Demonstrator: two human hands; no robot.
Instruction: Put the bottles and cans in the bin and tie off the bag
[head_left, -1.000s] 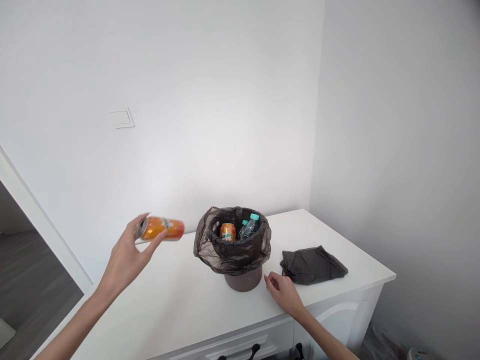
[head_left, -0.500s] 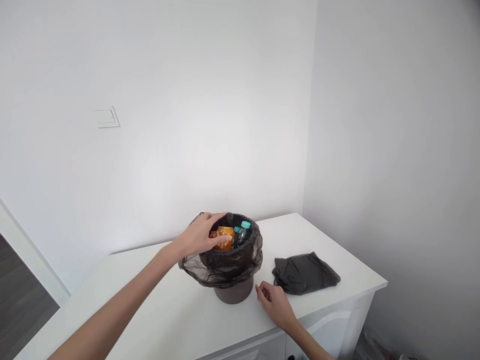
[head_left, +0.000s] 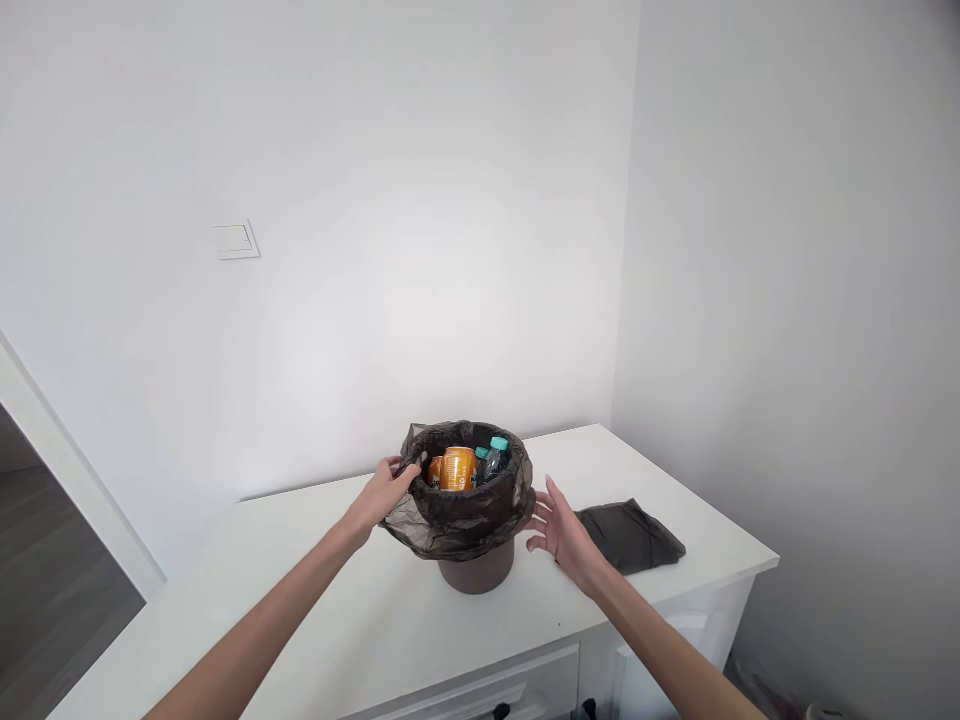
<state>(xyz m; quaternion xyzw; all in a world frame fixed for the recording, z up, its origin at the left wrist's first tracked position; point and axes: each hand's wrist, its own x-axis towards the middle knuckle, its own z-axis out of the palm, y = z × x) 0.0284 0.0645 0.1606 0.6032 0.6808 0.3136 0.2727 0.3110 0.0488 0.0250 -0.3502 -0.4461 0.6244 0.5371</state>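
A small brown trash bin (head_left: 478,572) stands on the white cabinet top, lined with a translucent black trash bag (head_left: 465,535) whose edge hangs loosely over the rim. Inside it sit orange drink cans (head_left: 459,468) and bottles with teal caps (head_left: 498,444). At the left rim, my left hand (head_left: 384,492) is closed on the bag's edge, with the thumb toward the opening. My right hand (head_left: 561,535) is open beside the bag's right side, fingers spread, their tips at or near the plastic. A second black trash bag (head_left: 634,537) lies flat and folded behind my right hand.
The white cabinet (head_left: 330,600) has doors with dark knobs (head_left: 501,711) at its front. White walls meet in the corner behind it, with a light switch (head_left: 237,241) at left. Clear plastic (head_left: 757,690) lies low at the right.
My left hand has drawn back from over the cans to the bin's left rim. My right hand has opened from a loose curl and risen to the bag's right side.
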